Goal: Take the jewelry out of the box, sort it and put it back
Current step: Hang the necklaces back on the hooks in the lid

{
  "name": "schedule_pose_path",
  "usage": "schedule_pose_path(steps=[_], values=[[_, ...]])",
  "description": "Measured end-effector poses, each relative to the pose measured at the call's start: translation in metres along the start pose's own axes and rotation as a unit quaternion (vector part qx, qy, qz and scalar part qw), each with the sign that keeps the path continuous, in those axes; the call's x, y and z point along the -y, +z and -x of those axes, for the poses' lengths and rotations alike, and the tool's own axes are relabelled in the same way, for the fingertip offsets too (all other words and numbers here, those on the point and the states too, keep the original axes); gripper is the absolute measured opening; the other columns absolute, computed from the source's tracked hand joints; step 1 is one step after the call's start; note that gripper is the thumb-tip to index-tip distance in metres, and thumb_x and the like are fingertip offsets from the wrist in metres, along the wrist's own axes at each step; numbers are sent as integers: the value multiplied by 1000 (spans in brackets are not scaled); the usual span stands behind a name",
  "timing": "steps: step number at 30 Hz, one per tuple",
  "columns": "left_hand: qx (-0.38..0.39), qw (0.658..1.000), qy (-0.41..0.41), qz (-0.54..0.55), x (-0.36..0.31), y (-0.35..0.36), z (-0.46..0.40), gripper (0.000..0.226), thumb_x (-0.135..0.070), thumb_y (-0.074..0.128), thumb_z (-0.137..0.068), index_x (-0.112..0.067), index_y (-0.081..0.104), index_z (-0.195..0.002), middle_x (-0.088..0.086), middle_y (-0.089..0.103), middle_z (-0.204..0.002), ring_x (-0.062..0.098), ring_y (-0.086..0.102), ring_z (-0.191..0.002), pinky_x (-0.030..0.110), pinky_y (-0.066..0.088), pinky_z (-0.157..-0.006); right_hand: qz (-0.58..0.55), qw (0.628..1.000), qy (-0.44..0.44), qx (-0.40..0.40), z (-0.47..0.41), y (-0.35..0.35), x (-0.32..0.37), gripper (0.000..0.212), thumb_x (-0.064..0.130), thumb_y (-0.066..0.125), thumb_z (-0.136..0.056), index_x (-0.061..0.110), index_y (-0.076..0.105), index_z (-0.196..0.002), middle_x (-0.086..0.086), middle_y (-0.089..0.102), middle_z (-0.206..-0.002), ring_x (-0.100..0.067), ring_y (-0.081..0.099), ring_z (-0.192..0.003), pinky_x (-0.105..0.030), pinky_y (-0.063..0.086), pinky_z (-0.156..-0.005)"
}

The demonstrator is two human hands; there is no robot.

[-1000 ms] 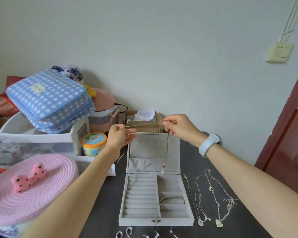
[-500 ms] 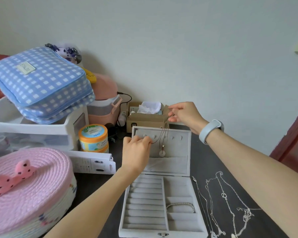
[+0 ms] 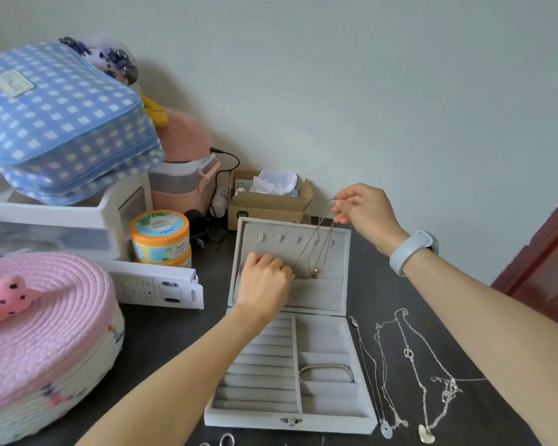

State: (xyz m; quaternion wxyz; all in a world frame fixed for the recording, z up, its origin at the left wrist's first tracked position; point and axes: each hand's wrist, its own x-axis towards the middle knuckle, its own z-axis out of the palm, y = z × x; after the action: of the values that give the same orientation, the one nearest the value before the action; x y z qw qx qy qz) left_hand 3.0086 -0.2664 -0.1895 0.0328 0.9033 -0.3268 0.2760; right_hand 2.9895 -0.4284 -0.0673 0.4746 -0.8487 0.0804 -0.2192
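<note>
Pinching necklace (image 3: 316,243) between both hands

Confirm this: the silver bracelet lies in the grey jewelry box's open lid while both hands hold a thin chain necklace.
Wrong place. The head view shows the silver bracelet in a compartment of the grey jewelry box base, not the lid. The rest holds.

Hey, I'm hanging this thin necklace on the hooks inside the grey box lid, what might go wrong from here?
1. The thin pendant necklace, stretched between the right hand and left hand, might miss the small hooks and slip down the lid.
2. Its slack loops could tangle.
3. Pressing might tip the upright grey velvet lid backward.
</note>
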Motion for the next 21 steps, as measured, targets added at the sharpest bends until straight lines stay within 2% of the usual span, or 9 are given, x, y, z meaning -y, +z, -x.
schedule_pose_path(steps=[2, 5, 8, 10, 13, 16, 18, 21], values=[[-8, 1000, 19, 14, 2, 3, 6, 30, -24, 79, -64, -20, 56, -45, -6, 54, -43, 17, 50, -41, 22, 37, -54, 13, 1000, -7, -21, 0, 1, -3, 10, 4, 51, -88, 10, 59, -88, 1, 62, -71, -10, 59, -58, -12, 50, -60], [-14, 1000, 27, 5, 5, 5, 13, 26, -26, 68, -68, -20, 53, -48, -6, 54, -42, 17, 51, -43, 25, 39, -58, 17, 1000, -9, -9, 2, 8, -6, 12, 4, 51, -88, 10, 61, -89, 1, 62, -72, -7, 58, -60, -14, 49, -64], [-36, 999, 28, 23, 10, 5, 18, 15, -23, 61, -69, -17, 56, -56, -4, 58, -47, 20, 54, -50, 31, 26, -64, 44, 996, -28, 74, 8, 18, -4, 11, 6, 53, -89, 6, 63, -91, 2, 60, -69, 3, 55, -50, -6, 45, -52], [-69, 996, 11, 57, 15, 3, 22, 20, -26, 49, -77, -16, 61, -63, -4, 60, -54, 21, 57, -57, 31, 25, -66, 75, 986, -43, 144, 11, 25, -3, 12, 7, 52, -89, 5, 63, -93, 1, 60, -68, 5, 52, -45, -6, 43, -50], [-153, 980, -54, 114, 24, -8, 21, 26, -32, 44, -80, -17, 65, -81, -2, 64, -77, 20, 57, -75, 30, 26, -70, 99, 970, -51, 218, 14, 37, 1, 12, 6, 52, -89, 8, 63, -93, 2, 61, -71, -2, 56, -55, -8, 43, -51], [-197, 960, -130, 148, 34, -17, 12, 35, -33, 53, -78, -15, 61, -107, 4, 62, -106, 18, 44, -99, 34, 34, -77, 94, 958, -36, 269, 13, 46, 4, 22, 0, 49, -89, 5, 61, -107, 4, 60, -77, -9, 58, -66, -11, 47, -55], [-202, 953, -134, 179, 41, -20, 4, 42, -31, 57, -78, -13, 59, -116, 5, 63, -111, 17, 39, -103, 37, 38, -76, 84, 955, -25, 284, 14, 50, 3, 30, -4, 47, -88, 4, 56, -116, 4, 59, -80, -8, 58, -69, -12, 48, -58], [-205, 955, -70, 202, 46, -22, -6, 44, -33, 47, -82, -10, 60, -117, 3, 68, -104, 16, 39, -98, 35, 37, -69, 71, 959, -29, 273, 18, 52, -1, 35, 1, 54, -87, 8, 48, -121, 4, 59, -82, -10, 59, -74, -18, 48, -68]])
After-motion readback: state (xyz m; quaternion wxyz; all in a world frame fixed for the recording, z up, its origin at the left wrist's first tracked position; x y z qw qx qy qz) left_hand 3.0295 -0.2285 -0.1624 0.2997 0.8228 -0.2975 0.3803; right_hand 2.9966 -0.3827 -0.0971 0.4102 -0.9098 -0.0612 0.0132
